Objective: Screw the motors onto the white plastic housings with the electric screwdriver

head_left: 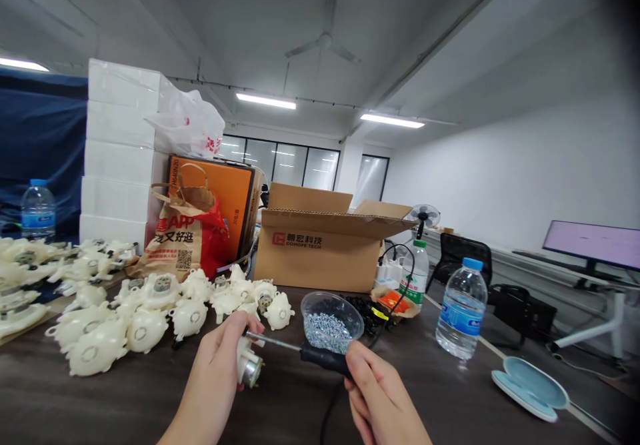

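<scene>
My left hand (pixel 216 368) is closed around a cream plastic housing with a small metal motor (pixel 250 367) sticking out of it. Most of that housing is hidden by the fingers. My right hand (pixel 376 391) grips the black handle of a screwdriver (pixel 320 357). Its thin metal shaft points left, and the tip reaches the left thumb and the housing; whether it sits on a screw I cannot tell. Just behind the handle stands a clear plastic tub (pixel 333 321) holding many small silvery screws.
Several cream plastic housings (pixel 143 328) cover the table's left side. A cardboard box (pixel 320 251) and a paper bag (pixel 175 231) stand behind. To the right are black parts (pixel 367 311), a water bottle (pixel 461 311) and an open light-blue case (pixel 535 381). A dark cable (pixel 327 418) hangs below the screwdriver.
</scene>
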A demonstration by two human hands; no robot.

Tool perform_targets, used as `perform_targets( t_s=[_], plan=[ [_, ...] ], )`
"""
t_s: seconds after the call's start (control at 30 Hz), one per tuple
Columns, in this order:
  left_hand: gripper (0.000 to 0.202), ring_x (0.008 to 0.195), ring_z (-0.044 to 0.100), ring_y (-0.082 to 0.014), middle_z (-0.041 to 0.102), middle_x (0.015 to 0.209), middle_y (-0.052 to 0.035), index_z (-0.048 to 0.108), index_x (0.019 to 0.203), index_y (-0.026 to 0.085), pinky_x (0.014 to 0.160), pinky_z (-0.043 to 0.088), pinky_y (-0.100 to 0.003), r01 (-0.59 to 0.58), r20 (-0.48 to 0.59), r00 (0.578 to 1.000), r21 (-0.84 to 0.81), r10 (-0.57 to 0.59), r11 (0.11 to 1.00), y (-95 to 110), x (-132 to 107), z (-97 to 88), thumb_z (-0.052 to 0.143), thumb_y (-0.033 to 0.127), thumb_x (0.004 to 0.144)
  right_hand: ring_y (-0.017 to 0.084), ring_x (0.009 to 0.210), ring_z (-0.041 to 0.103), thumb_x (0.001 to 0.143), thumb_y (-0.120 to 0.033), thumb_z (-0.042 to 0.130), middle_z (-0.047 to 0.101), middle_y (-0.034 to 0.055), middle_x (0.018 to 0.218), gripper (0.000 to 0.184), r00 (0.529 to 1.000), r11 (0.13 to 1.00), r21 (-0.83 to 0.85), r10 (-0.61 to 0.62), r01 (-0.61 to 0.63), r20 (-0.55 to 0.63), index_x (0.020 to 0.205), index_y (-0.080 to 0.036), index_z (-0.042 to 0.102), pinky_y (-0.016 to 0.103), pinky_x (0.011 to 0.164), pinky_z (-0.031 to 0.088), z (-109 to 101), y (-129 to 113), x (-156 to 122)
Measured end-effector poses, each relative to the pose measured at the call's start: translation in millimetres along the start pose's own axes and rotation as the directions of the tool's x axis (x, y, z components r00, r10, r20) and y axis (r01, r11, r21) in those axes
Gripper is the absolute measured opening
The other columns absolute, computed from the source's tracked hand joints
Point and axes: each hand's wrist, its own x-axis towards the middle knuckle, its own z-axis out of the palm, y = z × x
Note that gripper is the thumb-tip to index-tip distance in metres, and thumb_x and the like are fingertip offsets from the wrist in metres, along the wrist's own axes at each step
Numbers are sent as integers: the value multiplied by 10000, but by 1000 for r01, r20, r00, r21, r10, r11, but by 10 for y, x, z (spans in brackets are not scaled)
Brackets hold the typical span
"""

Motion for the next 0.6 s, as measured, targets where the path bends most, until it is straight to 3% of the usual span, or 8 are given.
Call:
perform_targets(
  t_s=[0.17,0.43,0.5,0.6],
  plan=[
    [430,597,485,-161,604,705,4,662,769,221,446,396,-206,24,-49,998,-27,-25,999,-10,20,-7,482,597,872,116,482,318,914,-770,390,389,-122,485,548,996,995,-44,-85,86,28,976,-229,447,245,516,290,-9,64,-32],
    [379,580,495,-158,590,678,13,665,758,225,430,389,-203,25,-60,998,11,-24,1000,-30,48,-30,479,531,880,73,308,157,822,-869,382,186,-158,413,613,1000,1000,-1,4,-4,-19,712,-266,361,255,372,104,40,69,15],
    [391,572,494,-162,581,668,12,656,752,223,425,388,-209,32,-61,998,10,-31,999,-19,51,-19,474,547,875,87,343,227,873,-822,362,250,-140,434,581,1000,996,-84,-12,14,19,731,-259,392,246,385,177,6,25,11],
    [381,557,486,-165,582,653,6,654,740,223,423,379,-215,35,-48,998,13,-35,999,9,38,8,489,548,852,144,566,515,999,-588,394,526,-50,628,404,984,926,-336,-178,174,20,865,-235,536,259,569,411,-74,-56,1]
  ],
)
